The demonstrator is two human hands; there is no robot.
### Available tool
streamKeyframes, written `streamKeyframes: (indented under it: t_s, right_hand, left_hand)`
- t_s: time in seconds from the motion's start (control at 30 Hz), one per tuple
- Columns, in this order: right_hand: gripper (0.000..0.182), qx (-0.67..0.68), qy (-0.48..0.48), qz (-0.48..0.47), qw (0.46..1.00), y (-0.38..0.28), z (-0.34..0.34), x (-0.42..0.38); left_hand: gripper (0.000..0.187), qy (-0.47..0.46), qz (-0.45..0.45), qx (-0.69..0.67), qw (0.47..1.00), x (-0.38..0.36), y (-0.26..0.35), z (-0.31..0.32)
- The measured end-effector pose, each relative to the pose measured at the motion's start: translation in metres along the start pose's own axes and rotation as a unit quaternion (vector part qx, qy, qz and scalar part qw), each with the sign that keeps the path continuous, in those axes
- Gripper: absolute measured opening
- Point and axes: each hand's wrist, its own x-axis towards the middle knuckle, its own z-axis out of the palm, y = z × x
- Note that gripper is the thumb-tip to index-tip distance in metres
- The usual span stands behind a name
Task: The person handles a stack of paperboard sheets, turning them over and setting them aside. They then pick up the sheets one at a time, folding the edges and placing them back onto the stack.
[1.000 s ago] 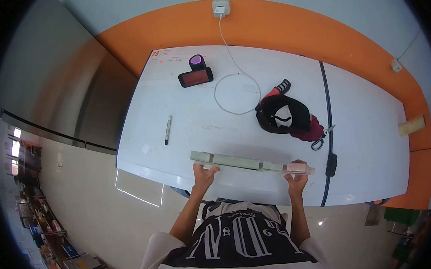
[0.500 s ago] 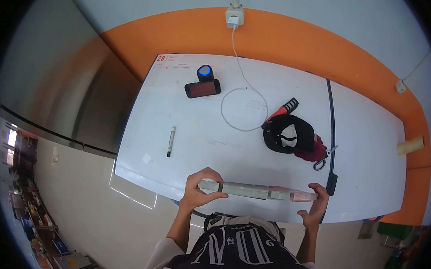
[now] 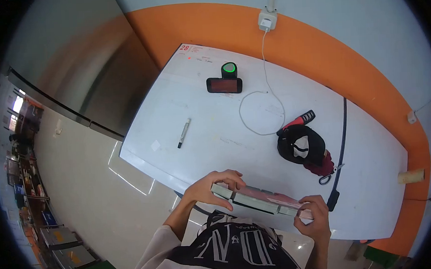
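1. Left hand (image 3: pixel 211 188) fingers clenched around left end of long green bar (image 3: pixel 258 200).
2. Right hand (image 3: pixel 313 214) fingers grasp its pinkish right end.
3. Bar held over near edge of white surface (image 3: pixel 215 125).
4. Black cap (image 3: pixel 301 144), marker (image 3: pixel 183 132), phone (image 3: pixel 224 85) lie farther back.

The scene is bright and evenly lit, with soft daylight-like light. The white counter (image 3: pixel 215 129) reflects much light and looks a little washed out. The glossy floor (image 3: pixel 105 179) shows thin bright streaks of glare. Shadows are weak and short. The fisheye lens bends straight edges strongly, and a black ring covers the corners. Toward the rim, details become soft and blurred; the centre stays fairly sharp.
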Motion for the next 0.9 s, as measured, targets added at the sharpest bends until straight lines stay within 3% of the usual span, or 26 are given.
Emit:
streamKeyframes:
  t_s: [0.17,0.37,0.43,0.47,0.53,0.7,0.83,0.9]
  right_hand:
    - [0.028,0.057,-0.001,0.057,0.997,0.014,0.009,-0.004]
    - [0.025,0.046,-0.016,0.109,0.993,0.005,-0.007,0.015]
    - [0.027,0.049,-0.052,0.147,0.987,0.026,0.0,0.026]
    - [0.03,0.05,-0.074,0.166,0.982,0.042,0.008,0.032]
    - [0.034,0.061,-0.111,0.203,0.971,0.076,0.026,0.049]
    - [0.038,0.077,-0.104,0.278,0.952,0.141,0.081,0.06]
    - [0.044,0.021,-0.05,0.216,0.975,0.168,0.114,0.045]
    - [0.057,0.031,0.027,0.146,0.988,0.165,0.117,0.039]
  left_hand:
    - [0.067,-0.05,0.043,0.036,0.997,0.004,-0.002,0.0]
    - [0.075,0.023,-0.081,0.049,0.995,0.009,0.022,0.008]
    - [0.069,0.123,-0.196,0.0,0.973,0.026,0.022,0.008]
    - [0.069,0.115,-0.196,0.0,0.974,0.032,0.011,0.002]
    - [0.056,0.124,-0.257,-0.132,0.949,0.045,-0.034,-0.018]
    - [0.047,0.158,-0.29,-0.086,0.94,0.066,-0.11,-0.043]
    - [0.045,0.204,-0.322,-0.058,0.922,0.066,-0.134,-0.051]
    - [0.046,0.216,-0.345,-0.063,0.911,0.064,-0.139,-0.05]
